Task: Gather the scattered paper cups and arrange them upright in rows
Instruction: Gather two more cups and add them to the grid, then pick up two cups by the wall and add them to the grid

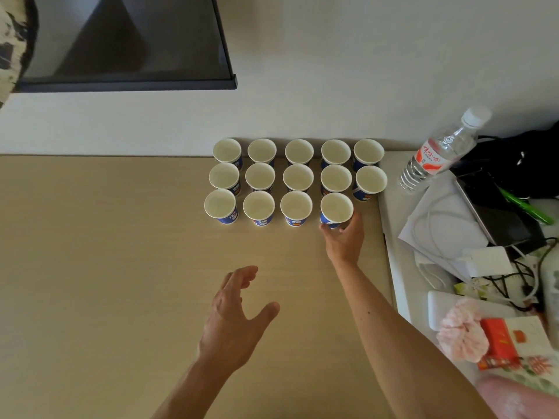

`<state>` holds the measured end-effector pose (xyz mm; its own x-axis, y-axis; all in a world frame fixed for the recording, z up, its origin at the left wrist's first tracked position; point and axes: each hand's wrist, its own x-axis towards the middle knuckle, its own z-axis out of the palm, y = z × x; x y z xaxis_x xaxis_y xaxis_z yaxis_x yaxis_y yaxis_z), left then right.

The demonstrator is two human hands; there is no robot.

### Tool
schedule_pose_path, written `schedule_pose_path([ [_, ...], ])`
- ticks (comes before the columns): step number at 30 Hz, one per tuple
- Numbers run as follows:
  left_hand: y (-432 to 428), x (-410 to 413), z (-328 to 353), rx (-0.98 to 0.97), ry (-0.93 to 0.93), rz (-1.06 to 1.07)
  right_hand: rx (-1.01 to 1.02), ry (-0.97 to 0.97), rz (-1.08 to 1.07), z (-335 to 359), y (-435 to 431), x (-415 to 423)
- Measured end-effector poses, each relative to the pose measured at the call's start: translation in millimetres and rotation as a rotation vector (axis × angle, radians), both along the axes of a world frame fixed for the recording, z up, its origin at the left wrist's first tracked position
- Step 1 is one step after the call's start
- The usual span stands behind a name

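Several blue-and-white paper cups [298,177] stand upright, mouths up, in three rows at the back of the tan table [106,252], close to the wall. My right hand [344,238] grips the base of the rightmost cup of the front row [336,208], which tilts slightly. To its right the front row has a gap below the second row's end cup [371,180]. My left hand [236,313] hovers over the bare table in front of the rows, fingers spread, holding nothing.
A water bottle [435,155] stands right of the cups. The white side surface [393,267] holds papers, cables, a dark tray, a green pen [524,207], a pink scrunchie [461,331] and a red box. A dark-framed window [127,83] is up left.
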<state>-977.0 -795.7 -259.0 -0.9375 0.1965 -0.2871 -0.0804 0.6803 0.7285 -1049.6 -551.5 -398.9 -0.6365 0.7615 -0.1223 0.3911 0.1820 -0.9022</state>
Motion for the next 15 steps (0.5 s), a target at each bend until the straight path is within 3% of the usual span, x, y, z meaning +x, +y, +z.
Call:
schedule_pose_path([
  [8,-14.5,9.5,2.4,0.019,-0.016,0.066,-0.063,-0.003,-0.002,5.6,-4.3,14.7],
  [15,-44.5,14.9,22.3,0.063,-0.024,0.257,-0.164,0.072,-0.122,18.7,-73.6,72.1],
])
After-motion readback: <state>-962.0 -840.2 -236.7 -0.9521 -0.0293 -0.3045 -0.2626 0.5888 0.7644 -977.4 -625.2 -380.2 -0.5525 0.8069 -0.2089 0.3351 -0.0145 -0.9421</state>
